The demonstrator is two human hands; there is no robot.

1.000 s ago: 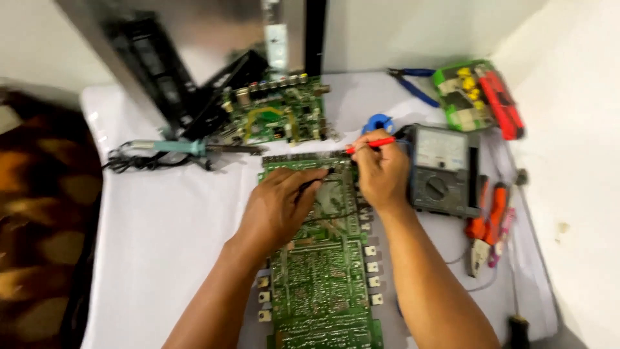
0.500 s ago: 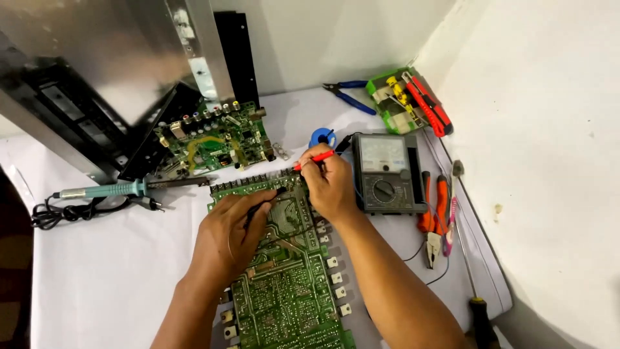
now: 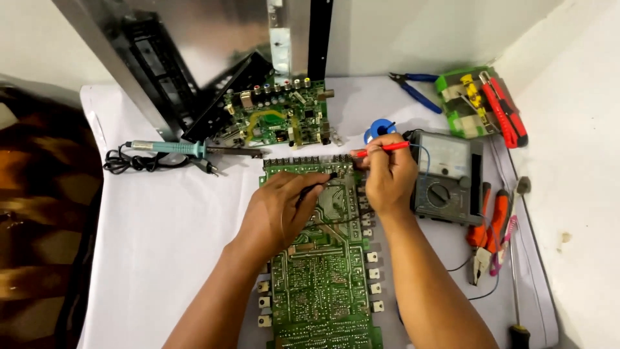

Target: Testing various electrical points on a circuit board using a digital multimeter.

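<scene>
A long green circuit board (image 3: 323, 284) lies solder side up on the white table. My left hand (image 3: 281, 210) rests on its upper part and pinches a thin black probe (image 3: 316, 187) whose tip touches the board near the top edge. My right hand (image 3: 387, 178) holds a red probe (image 3: 381, 150) pointing left, its tip at the board's top right corner. A grey analog multimeter (image 3: 449, 176) sits just right of my right hand.
A second green board (image 3: 278, 119) lies behind, beside a blue-handled soldering iron (image 3: 171, 148) and a leaning metal chassis (image 3: 194, 52). A blue solder spool (image 3: 379, 129), blue pliers (image 3: 416, 90), a green tool holder (image 3: 475, 103), orange pliers (image 3: 487, 229) and a screwdriver (image 3: 515, 284) lie to the right.
The view has shifted and steadied. Both hands stay on the upper part of the board, each still holding its probe at the top edge.
</scene>
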